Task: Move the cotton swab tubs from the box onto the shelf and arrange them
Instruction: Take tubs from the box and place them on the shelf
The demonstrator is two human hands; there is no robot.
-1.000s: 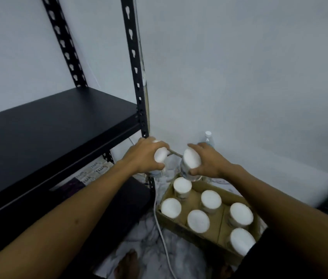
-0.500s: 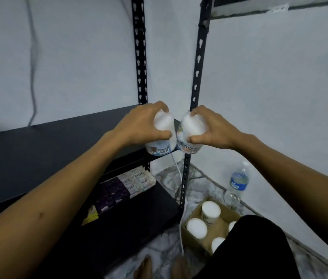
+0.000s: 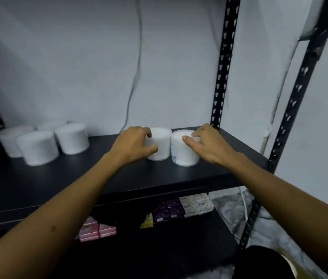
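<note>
Head view: left hand (image 3: 133, 144) grips one white round plastic tub (image 3: 160, 143), right hand (image 3: 205, 143) grips another (image 3: 183, 153), both on black shelf (image 3: 118, 178); release gently, keep upright, aligned.

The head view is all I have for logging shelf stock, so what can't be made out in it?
- Tub group at the shelf's left: motion-blurred and overlapping; exact count unclear.
- Left-hand tub: left hand covers its side; no label visible.
- Right-hand tub: right hand covers it; its label is too blurred to read.
- Box: outside the frame.
</note>
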